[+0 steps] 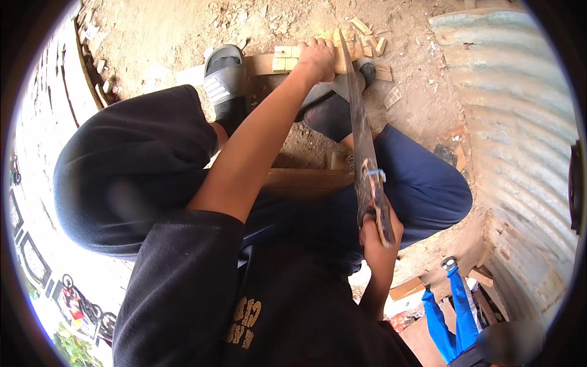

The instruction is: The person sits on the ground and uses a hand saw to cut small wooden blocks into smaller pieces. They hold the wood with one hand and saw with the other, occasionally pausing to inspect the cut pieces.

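My right hand [380,229] is closed around the handle of a handsaw [359,122]. Its long blade points away from me, and the tip reaches the far end of a pale wood piece [286,59]. Over that wood, just left of the blade, my left hand [317,58] is closed with its fingers bent across the top. The wood piece has lines or cuts across it and lies on a longer flat board [260,63]. Whether the teeth touch the wood I cannot tell.
Several small wood offcuts [370,44] lie beyond the blade on dirt ground. My sandalled left foot [224,79] rests by the board. Corrugated metal sheeting [507,92] stands at right. Another person in blue trousers [455,318] is at lower right; motorcycles [82,306] are at lower left.
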`<state>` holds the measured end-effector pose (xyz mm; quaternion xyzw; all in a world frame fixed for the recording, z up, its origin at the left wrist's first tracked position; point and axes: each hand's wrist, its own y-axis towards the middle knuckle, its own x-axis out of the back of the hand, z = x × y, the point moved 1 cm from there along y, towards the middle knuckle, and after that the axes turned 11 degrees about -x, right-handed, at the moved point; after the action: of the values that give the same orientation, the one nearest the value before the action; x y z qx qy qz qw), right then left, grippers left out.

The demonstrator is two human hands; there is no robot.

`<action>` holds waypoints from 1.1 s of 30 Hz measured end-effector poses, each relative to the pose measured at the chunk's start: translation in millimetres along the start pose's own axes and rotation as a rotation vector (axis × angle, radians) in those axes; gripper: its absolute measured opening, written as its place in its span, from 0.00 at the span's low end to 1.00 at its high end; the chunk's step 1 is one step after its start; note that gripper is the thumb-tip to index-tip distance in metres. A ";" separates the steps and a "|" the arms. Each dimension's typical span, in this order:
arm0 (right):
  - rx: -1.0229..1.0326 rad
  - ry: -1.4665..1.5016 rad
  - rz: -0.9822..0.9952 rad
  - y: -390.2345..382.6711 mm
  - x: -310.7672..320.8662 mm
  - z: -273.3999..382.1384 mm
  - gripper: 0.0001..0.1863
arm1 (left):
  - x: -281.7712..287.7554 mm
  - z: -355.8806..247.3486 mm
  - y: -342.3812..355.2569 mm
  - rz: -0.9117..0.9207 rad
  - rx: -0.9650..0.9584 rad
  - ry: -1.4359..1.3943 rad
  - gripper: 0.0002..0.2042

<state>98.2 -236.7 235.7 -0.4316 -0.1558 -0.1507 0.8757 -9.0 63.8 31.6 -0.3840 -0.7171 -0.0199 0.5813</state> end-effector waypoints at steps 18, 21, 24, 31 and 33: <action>0.149 -0.098 0.005 -22.1 -1.1 9.0 0.28 | 0.0 -1.3 6.5 0.096 0.048 0.022 0.35; 0.122 -0.077 0.004 -21.6 1.1 8.0 0.28 | -1.1 -6.6 2.7 0.091 0.058 0.032 0.36; 0.060 -0.058 0.019 6.7 -6.8 11.4 0.27 | -1.5 -8.0 3.0 0.089 0.054 0.043 0.37; 0.246 -0.125 -0.048 -24.2 1.4 -1.0 0.29 | -6.3 -8.5 1.6 0.101 0.043 0.049 0.35; 0.173 -0.134 -0.027 -0.9 -3.6 6.8 0.28 | -5.5 -3.6 3.4 0.110 0.018 0.057 0.37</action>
<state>93.7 -231.3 238.8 -0.3613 -0.2324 -0.1192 0.8951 -3.9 61.5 26.7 -0.4170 -0.6780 0.0075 0.6053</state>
